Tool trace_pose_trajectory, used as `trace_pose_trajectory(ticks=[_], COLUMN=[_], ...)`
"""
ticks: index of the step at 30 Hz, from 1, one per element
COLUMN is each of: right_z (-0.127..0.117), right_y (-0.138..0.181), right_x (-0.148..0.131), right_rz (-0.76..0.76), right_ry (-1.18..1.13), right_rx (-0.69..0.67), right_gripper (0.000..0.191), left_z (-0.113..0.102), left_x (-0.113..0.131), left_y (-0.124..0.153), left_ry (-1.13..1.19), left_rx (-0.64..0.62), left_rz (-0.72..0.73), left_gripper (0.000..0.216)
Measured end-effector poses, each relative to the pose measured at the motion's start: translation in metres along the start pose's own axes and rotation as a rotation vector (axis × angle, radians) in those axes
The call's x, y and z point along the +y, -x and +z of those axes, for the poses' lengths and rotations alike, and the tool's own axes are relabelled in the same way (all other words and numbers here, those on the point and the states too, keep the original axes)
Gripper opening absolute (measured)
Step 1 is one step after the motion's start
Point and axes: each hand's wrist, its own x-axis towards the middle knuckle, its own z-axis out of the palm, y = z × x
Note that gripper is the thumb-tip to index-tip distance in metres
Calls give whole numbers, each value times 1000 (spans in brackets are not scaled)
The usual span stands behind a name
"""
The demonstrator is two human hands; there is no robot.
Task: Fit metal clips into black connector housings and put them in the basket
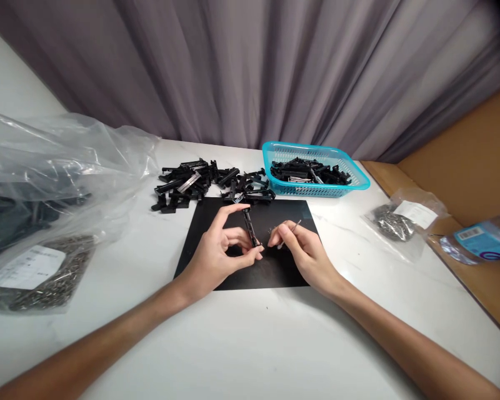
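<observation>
My left hand [216,250] is closed on a slim black plastic part [250,225], held upright and slightly tilted over a black mat [283,214]. Beside it, my right hand [302,247] pinches a thin metal pin [290,230] whose tip points toward the lower end of the black part. The fingertips of both hands nearly meet above the mat's middle. A few tiny metal bits lie on the mat just above my right fingers.
A heap of black plastic parts [200,183] lies behind the mat. A turquoise basket [354,175] holds more of them. Clear plastic bags [45,183] with parts and metal pins sit at left; a small pin bag [394,222] and cardboard [475,166] at right.
</observation>
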Motion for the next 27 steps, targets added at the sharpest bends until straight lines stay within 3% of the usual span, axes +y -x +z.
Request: trace_pose_trajectory(ticks=[3,8,18,27], right_z=[-1,4,2,0], right_y=[0,4,0,1], right_x=[0,-10,-9,-7], right_rz=[24,80,57,104], right_ry=[62,56,16,-54], right_rx=[18,-34,-44,-51], right_gripper=[39,22,13,19], left_z=[0,0,-2,-2], left_x=[-2,-4,-2,2], left_y=[0,1,0,-1], left_ry=[3,14,31,95], left_rx=[-7,-4,-30,-58], left_rz=[12,31,-11,-56], left_gripper=[70,70,71,73])
